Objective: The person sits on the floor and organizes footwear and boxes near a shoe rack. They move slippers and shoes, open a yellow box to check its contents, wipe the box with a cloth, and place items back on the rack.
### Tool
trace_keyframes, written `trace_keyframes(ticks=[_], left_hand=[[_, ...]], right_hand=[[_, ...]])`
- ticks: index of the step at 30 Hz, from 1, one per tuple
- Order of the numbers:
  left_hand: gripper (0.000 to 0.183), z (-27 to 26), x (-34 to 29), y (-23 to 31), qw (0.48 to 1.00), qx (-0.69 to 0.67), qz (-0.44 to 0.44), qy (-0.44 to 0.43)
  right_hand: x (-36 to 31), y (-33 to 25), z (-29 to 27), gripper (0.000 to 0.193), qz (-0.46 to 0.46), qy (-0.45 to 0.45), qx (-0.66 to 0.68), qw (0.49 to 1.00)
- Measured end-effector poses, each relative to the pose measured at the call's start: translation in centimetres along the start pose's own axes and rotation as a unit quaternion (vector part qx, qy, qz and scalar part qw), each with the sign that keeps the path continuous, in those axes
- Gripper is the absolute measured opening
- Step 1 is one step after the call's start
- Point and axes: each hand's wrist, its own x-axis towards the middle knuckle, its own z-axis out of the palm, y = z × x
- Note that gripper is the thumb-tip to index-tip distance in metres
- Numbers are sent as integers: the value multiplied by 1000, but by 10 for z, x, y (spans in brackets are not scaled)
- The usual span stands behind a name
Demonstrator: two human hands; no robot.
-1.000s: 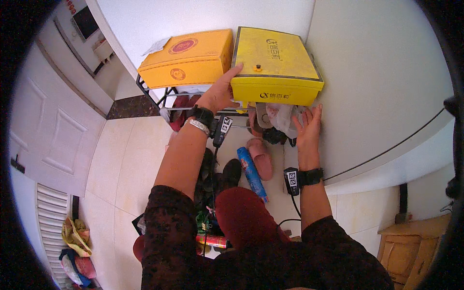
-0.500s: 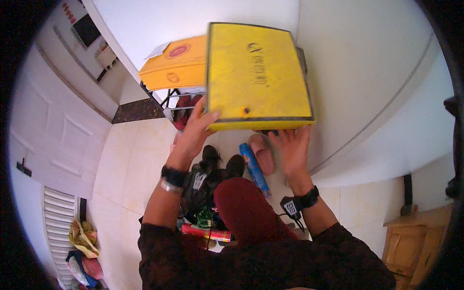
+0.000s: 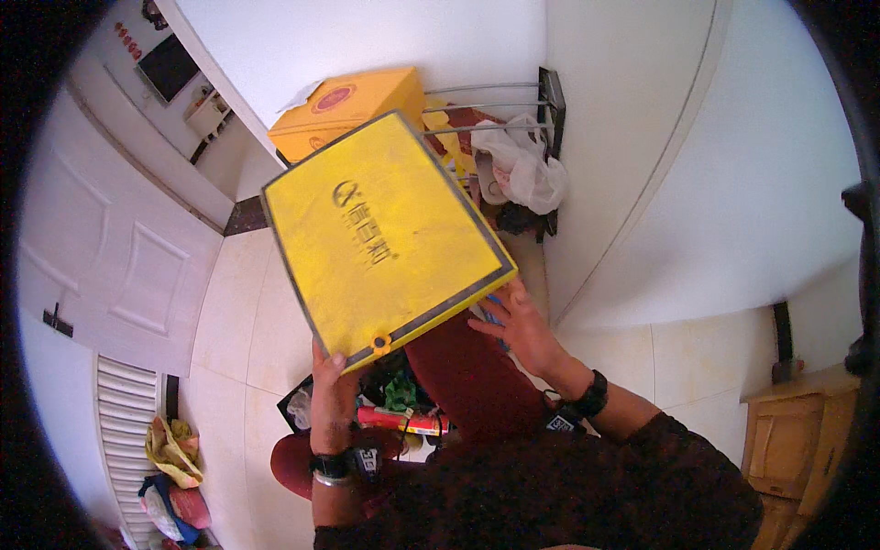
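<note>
A flat yellow box (image 3: 390, 238) with a dark border and a small flower-shaped fastener is held tilted in front of me. My left hand (image 3: 330, 380) grips its near left corner, thumb on the edge and the other fingers hidden beneath. At the near right corner, my right hand (image 3: 524, 330) supports the box with fingers spread along its side. Beyond it, an orange box (image 3: 344, 105) sits on a metal rack (image 3: 552, 101). White plastic bags (image 3: 524, 174) lie on the rack's right part.
Below my hands, a red tube-like package (image 3: 399, 419) and a green crumpled item (image 3: 401, 392) lie by my legs. Bags of cloth (image 3: 172, 454) rest by the radiator (image 3: 128, 426) at left. A wooden cabinet (image 3: 788, 445) stands at right, and a white door (image 3: 119, 238) at left.
The yellow box has come off the rack area toward me and to the left, turning askew. The rack's right part and its plastic bags now show. One of my knees has shifted outward at left.
</note>
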Motion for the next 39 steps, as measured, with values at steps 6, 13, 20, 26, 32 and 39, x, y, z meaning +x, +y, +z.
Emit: trace_keyframes(ticks=[6,13,20,26,32,39], left_hand=[[67,-34,-49,-17,989,-115,-17,96],[69,-67,-43,-32,956,-232,-37,174],[57,-111,-34,-31,944,-268,-22,190],[54,-113,-15,-44,943,-229,-49,238],[54,-102,-9,-45,952,-190,-46,236],[50,-96,-6,-44,951,-211,-15,225]], right_hand=[[12,5,16,63,83,-87,-93,988],[113,-22,-7,57,53,-167,-130,976],[148,-17,23,58,104,-200,-205,952],[146,-1,73,68,188,-225,-288,912],[155,19,91,79,237,-185,-343,890],[147,26,96,75,202,-185,-355,894]])
